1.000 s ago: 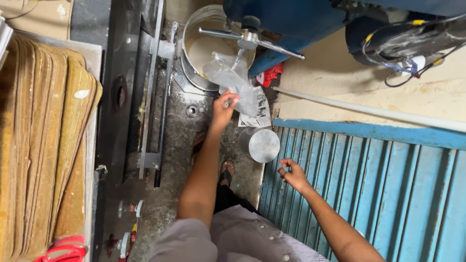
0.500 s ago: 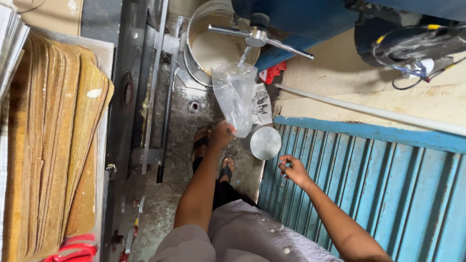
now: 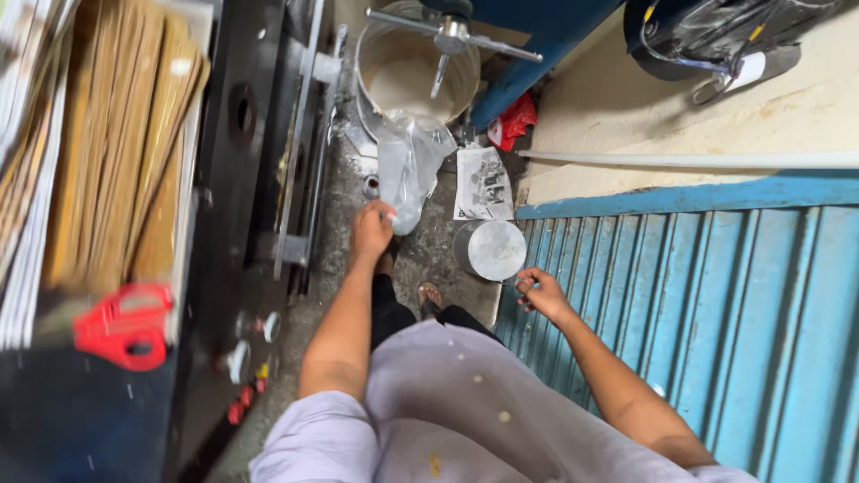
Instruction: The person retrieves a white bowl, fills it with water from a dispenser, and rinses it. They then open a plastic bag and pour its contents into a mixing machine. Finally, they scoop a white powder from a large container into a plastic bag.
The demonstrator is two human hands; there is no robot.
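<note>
The grey floor [image 3: 429, 246] is carrying everything here, wet-looking and speckled. A big bucket [image 3: 417, 76] of pale liquid is standing at the far end. Just right of it a red scrap [image 3: 512, 121] is lying, and nearer, a printed paper [image 3: 483, 183] is lying flat. A small metal can [image 3: 490, 249] is sitting just near of that paper, beside the blue shutter [image 3: 707, 313].

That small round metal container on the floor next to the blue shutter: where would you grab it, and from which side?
Probably by the rim, from above. The metal container stands upright on the floor with its round top facing the camera, and the blue shutter crowds its right side. The right hand hovers just beside it, closest for a downward grasp. The left hand is busy holding a clear plastic bag.
</note>
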